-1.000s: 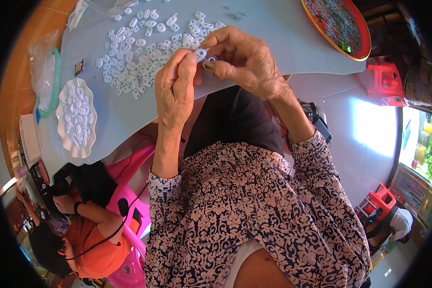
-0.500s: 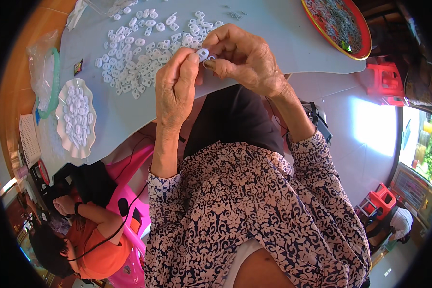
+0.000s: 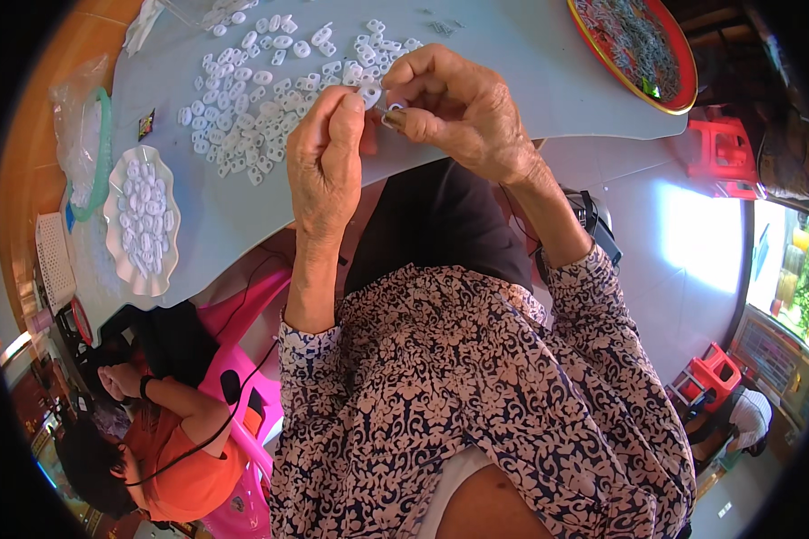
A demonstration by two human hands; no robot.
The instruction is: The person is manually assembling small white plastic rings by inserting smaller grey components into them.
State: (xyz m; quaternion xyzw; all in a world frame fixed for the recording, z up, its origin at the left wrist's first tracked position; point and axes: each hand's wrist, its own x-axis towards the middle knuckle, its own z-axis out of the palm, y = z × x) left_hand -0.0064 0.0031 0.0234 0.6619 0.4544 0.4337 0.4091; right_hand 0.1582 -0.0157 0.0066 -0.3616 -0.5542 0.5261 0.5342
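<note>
Between the thumb and fingers of my left hand (image 3: pixel 326 166) is a small white oval plastic piece with a hole (image 3: pixel 369 93). My right hand (image 3: pixel 476 121) faces it, thumb and forefinger pinching a smaller white ring-like piece (image 3: pixel 395 107), partly hidden by the fingertips. A narrow gap lies between the two pieces. Both hands are above the table's near edge. Just beyond and to the left spreads a loose heap of similar white plastic pieces (image 3: pixel 247 133) on the grey table (image 3: pixel 521 85).
At the left stands a scalloped white dish (image 3: pixel 113 235) full of white pieces. A red round tray (image 3: pixel 689 83) with thin grey metal parts is at the far right, and a few metal bits (image 3: pixel 440 24) lie at the back. A person in orange (image 3: pixel 189 463) sits at the lower left.
My left hand has shifted slightly left with the white oval piece, widening the gap to the right hand's ring-like piece. My right hand has barely moved.
</note>
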